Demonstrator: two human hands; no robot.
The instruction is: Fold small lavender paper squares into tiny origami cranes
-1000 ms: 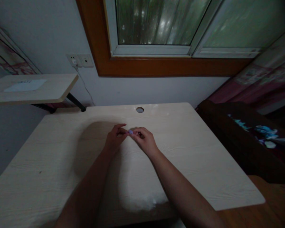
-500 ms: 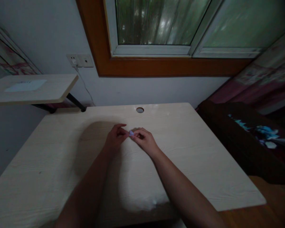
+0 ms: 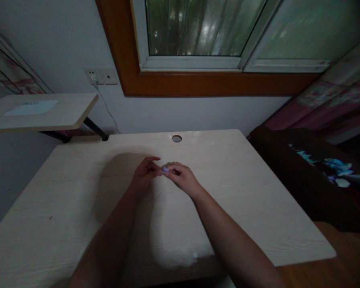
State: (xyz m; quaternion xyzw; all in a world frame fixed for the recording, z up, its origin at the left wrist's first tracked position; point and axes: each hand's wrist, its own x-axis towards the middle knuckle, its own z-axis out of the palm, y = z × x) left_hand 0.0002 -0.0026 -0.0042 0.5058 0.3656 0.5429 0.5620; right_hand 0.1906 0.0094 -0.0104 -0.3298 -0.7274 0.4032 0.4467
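Both my hands meet over the middle of a pale wooden desk. My left hand and my right hand pinch a tiny pale purple piece between their fingertips. It is too small and dim to tell what it is; it looks like folded paper. The fingers of both hands are curled in around it, just above the desk top.
A round cable hole sits at the desk's far edge. A small side shelf with a white sheet stands at the left. Wall sockets and a window are behind. A dark cabinet with blue bits stands right.
The purple piece has sunk slightly lower between my fingertips and shows less. Both hands have stayed at the same spot.
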